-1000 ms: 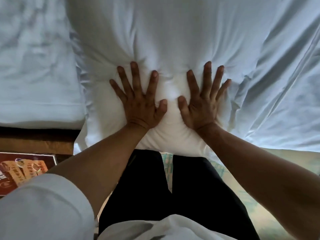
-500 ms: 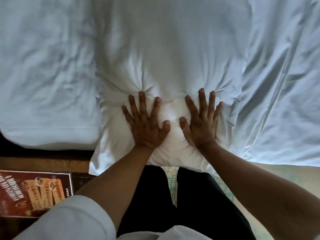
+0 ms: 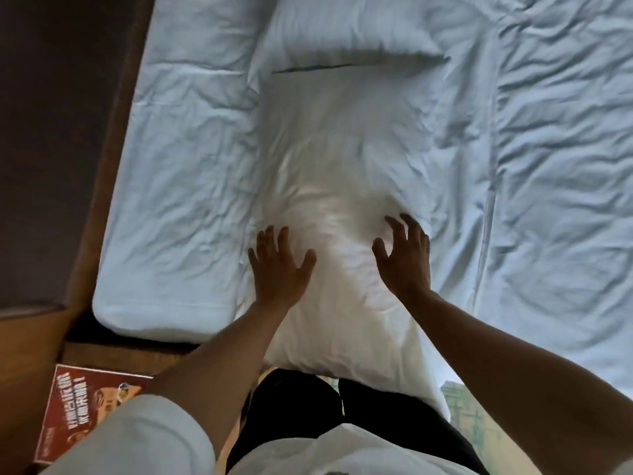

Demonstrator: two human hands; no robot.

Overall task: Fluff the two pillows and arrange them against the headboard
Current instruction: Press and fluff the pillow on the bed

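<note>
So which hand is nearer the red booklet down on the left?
Left. The left hand lies on the near pillow's left side, closer to the red booklet; the right hand is over its right side, farther off.

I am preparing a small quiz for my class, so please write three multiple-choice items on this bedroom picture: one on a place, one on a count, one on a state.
1. Where does the red booklet lie?
A. On the wooden surface beside the bed, lower left of the view
B. On the near pillow
C. On the crumpled sheet at the right

2. How many pillows show in the view?
A. One
B. Two
C. Four

3. How are the hands on the near pillow?
A. Both curled into fists around its corners
B. Both with fingers spread, gripping nothing
C. One holds the booklet

Answers:
1. A: the booklet sits on the brown wood by the mattress corner.
2. B: the near pillow lies lengthwise, and the far pillow lies across its far end.
3. B: the left hand and right hand show open fingers over the cloth.
</note>
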